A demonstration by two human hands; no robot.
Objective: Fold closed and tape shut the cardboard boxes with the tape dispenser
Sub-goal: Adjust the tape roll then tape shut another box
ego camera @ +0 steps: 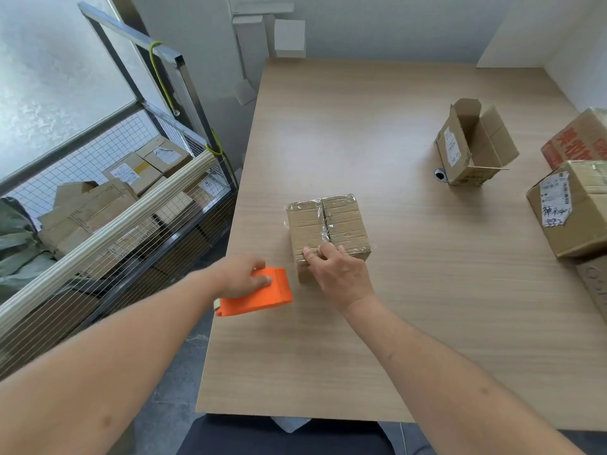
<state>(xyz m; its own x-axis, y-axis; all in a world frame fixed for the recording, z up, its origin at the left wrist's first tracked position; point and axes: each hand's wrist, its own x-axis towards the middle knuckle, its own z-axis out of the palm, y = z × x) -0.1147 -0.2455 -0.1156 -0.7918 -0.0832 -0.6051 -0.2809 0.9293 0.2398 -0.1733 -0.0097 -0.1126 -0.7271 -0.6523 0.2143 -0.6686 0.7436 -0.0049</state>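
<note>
Head view, looking down on a wood-grain tabletop. A small cardboard box sits closed near the tabletop's left-centre, its flaps meeting in a seam that runs away from the viewer, slightly tilted; a strip of clear tape lies along that seam (wrinkled, glossy). The box top is roughly square, so no long axis can be told.

The right hand rests on the near edge of the box, fingertips pressed together against the tape end where it folds over the edge. The left hand is closed in a grip on the orange tape dispenser, which lies at the tabletop's left edge, just beside the box's near-left corner and apart from it. The dispenser's long axis runs left to right, its wider end toward the box.

Farther back at right stands an open cardboard box, flaps up (a label on its left side). Larger labelled boxes sit at the right edge. Left of the tabletop, a wire-mesh cart holds more cardboard parcels.
</note>
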